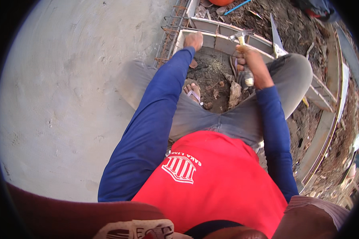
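My right hand [251,63] grips a claw hammer [241,36] by its handle. The hammer's head is up, above the top edge of a thin formwork board [223,44], and the handle's butt sticks out below my fist. At the board's left end, my left hand [193,41] is closed with its fingers curled. Whatever is between those fingers is hidden. Beside that hand runs a cage of rusty steel reinforcing bars [169,38]. A second board [237,28] stands behind the first.
A smooth concrete slab [68,99] spreads along my left. Between my sandalled feet lie dirt and wood scraps [235,95]. A handsaw [276,36] leans beyond my right knee. Long formwork boards [321,143] curve down the right side. A blue rod [237,7] lies at the far side.
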A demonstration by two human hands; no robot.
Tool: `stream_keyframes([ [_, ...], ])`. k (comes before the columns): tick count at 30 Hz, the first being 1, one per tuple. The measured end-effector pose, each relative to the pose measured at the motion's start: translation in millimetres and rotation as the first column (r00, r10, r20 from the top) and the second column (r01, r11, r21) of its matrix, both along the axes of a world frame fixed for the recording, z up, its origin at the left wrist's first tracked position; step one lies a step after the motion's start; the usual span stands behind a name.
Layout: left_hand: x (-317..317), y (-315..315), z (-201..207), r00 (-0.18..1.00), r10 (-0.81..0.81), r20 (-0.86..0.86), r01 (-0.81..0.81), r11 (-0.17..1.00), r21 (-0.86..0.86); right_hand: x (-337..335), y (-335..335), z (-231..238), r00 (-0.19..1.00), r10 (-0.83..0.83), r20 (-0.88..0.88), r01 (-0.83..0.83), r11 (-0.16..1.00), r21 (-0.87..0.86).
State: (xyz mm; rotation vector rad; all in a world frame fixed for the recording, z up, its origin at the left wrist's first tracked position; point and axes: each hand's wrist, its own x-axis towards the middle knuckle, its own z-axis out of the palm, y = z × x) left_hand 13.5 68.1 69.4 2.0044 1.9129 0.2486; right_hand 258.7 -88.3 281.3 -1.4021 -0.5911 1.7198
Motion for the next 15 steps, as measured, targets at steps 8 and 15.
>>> stream_keyframes([
  [8, 6.8, -79.8, -128.6, 0.86, 0.511, 0.007, -0.454, 0.77, -0.449, 22.9, 35.1, 65.6, 0.926, -0.034, 0.376, -0.092, 0.945, 0.313],
  [15, 31.0, -104.5, -169.1, 0.692, 0.721, 0.039, -0.687, 0.674, -0.273, 35.6, 35.2, 69.8, 0.953, -0.187, 0.236, 0.161, 0.979, 0.126],
])
